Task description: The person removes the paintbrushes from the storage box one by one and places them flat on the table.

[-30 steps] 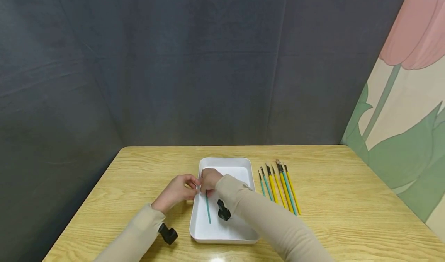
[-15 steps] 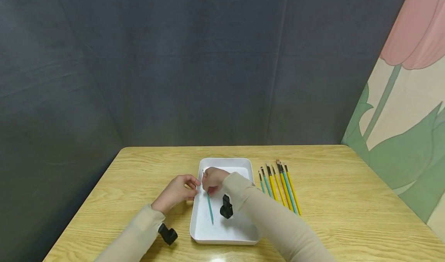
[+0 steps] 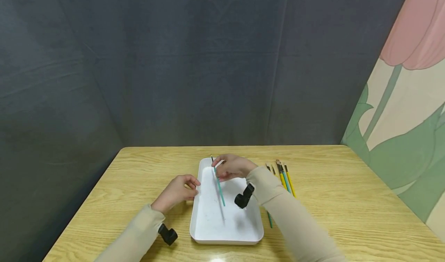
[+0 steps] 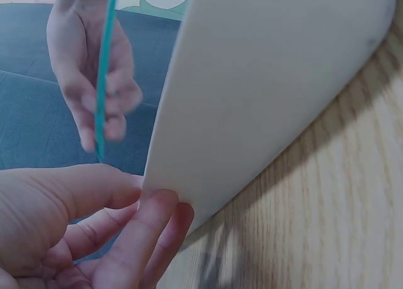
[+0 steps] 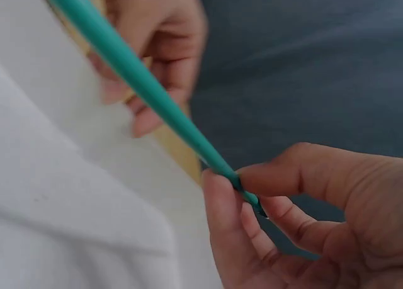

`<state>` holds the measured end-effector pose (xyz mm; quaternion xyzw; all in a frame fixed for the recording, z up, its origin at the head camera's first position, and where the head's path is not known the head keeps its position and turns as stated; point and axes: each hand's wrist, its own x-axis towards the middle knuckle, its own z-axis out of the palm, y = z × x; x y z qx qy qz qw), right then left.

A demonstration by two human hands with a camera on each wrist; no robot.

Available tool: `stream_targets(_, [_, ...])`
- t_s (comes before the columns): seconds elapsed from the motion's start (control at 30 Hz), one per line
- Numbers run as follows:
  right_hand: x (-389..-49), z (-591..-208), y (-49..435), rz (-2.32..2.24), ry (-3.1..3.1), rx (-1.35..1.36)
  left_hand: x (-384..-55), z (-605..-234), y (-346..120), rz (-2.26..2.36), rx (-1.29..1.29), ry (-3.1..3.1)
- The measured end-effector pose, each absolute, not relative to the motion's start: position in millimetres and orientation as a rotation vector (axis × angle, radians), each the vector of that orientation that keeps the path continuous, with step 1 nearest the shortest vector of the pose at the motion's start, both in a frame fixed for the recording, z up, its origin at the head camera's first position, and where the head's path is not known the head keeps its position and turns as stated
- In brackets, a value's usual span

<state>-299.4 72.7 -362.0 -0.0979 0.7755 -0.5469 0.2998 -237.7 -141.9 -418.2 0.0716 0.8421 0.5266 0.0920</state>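
Observation:
A teal paintbrush is pinched between the thumb and fingers of my right hand, over the far part of a white rectangular tray. Its dark bristle end points away from me and its handle slants back over the tray, casting a shadow there. In the right wrist view the teal handle crosses the picture, its near end between the fingertips. My left hand stays at the tray's left side; the left wrist view has its thumb and fingers pinching the tray wall.
Several yellow and teal paintbrushes lie side by side on the wooden table, right of the tray, partly hidden by my right sleeve. A dark curtain hangs behind the table, and a painted wall stands at the right.
My right hand has lifted the teal paintbrush off the tray's left side and moved it right and away from me. The left hand has stayed on the tray's edge.

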Motion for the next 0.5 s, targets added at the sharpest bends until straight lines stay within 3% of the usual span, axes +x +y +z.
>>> stream_targets(0.5, [-286,-328,200,-1.639,2.07,-0.403,-237,-420,-142,1.582,0.242,2.482])
